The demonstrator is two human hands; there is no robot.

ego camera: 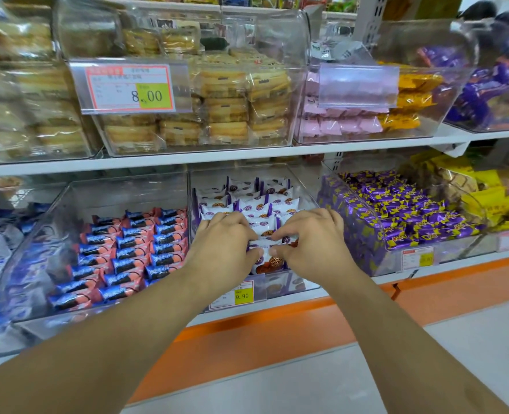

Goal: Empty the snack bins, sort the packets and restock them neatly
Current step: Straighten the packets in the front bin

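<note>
So both hands are down in the middle bin (pixel 302 186) on the lower shelf, the one with the white packets (pixel 256 206). The left hand (pixel 221 245) and right hand (pixel 310 240) come at the front row from either side, fingers curled over the tops and thumbs tucked in low, pinching the same front packets between them. Looks like a squeeze-and-square-up grip: you clamp a row from both ends so it stays standing instead of flopping.

The rest of the white packets stand on edge in tidy rows running toward the back, faces forward, which makes sense since you can read the label through the clear wall. So I'd guess this bin is in the restock half of the job, nearly done, with the front row being set in.

The blue packets (pixel 133 249) next door on the left are lined up the same way. The purple candies (pixel 402 210) on the right are just heaped, maybe still waiting their turn, can't say. The price tag (pixel 241 294) clipped to the front sits right below the wrists, so a careless pull-out could knock it.
</note>
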